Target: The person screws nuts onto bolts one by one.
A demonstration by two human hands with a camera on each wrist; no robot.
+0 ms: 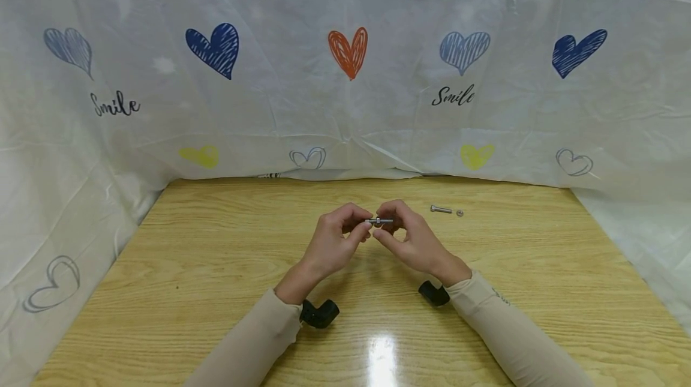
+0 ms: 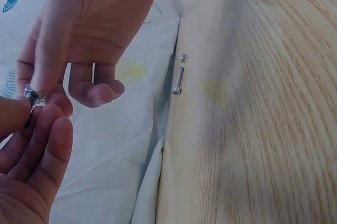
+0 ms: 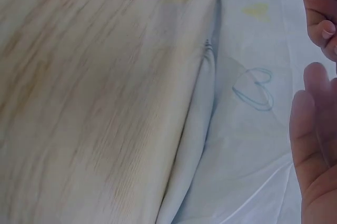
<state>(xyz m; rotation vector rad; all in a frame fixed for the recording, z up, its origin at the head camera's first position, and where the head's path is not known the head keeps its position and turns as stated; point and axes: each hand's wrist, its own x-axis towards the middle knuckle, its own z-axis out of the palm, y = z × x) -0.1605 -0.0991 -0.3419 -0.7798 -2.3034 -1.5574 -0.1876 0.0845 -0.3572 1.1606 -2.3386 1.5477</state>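
Observation:
Above the middle of the table, my left hand point(image 1: 336, 243) pinches a silver bolt point(image 1: 386, 221) between thumb and fingertips. The bolt lies roughly level, its bare shank pointing right, with a nut point(image 1: 377, 221) around it. My right hand point(image 1: 415, 240) has curled fingers at the nut; its thumb tip appears slightly below the bolt in the head view. In the left wrist view, fingers of both hands meet around the threaded bolt point(image 2: 32, 97) and partly cover it. The right wrist view shows only parts of both hands, without the bolt.
A second bolt point(image 1: 441, 209) and a loose nut point(image 1: 460, 213) lie on the wooden table point(image 1: 216, 267), beyond my right hand. White cloth point(image 1: 270, 99) printed with hearts hangs along the back and sides. A black wrist-worn device point(image 1: 320, 314) sits beneath each forearm.

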